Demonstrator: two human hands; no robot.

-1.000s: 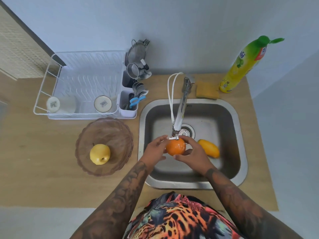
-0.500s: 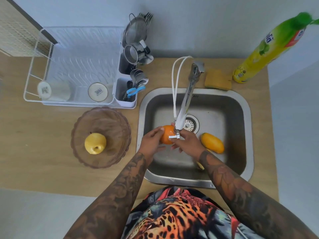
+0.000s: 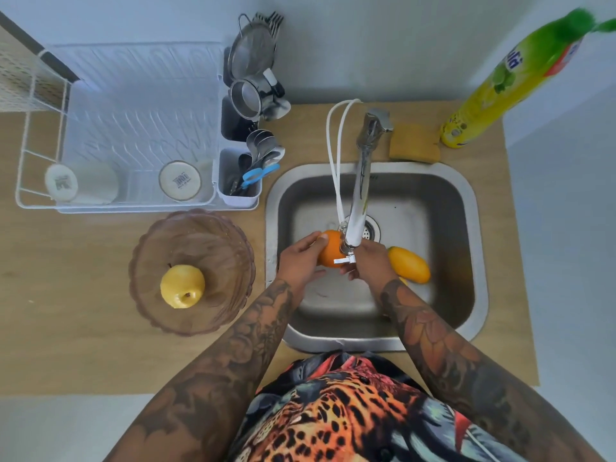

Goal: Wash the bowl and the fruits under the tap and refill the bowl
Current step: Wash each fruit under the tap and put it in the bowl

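An orange (image 3: 328, 250) is held under the tap spout (image 3: 355, 228), over the steel sink (image 3: 466, 208). My left hand (image 3: 298, 261) cups its left side and my right hand (image 3: 371, 263) grips it from the right, partly behind the spout. A yellow-orange mango (image 3: 408, 265) lies on the sink floor just right of my right hand. The brownish glass bowl (image 3: 213, 235) stands on the counter left of the sink with a yellow apple (image 3: 182, 286) inside.
A white dish rack (image 3: 133, 128) with two upturned cups and a cutlery holder (image 3: 238, 181) stands behind the bowl. A sponge (image 3: 413, 145) and a yellow-green detergent bottle (image 3: 510, 81) sit behind the sink. White hoses (image 3: 335, 155) loop by the tap.
The orange and both hands have shifted slightly left under the spout. The view has tilted closer, so everything looks larger.
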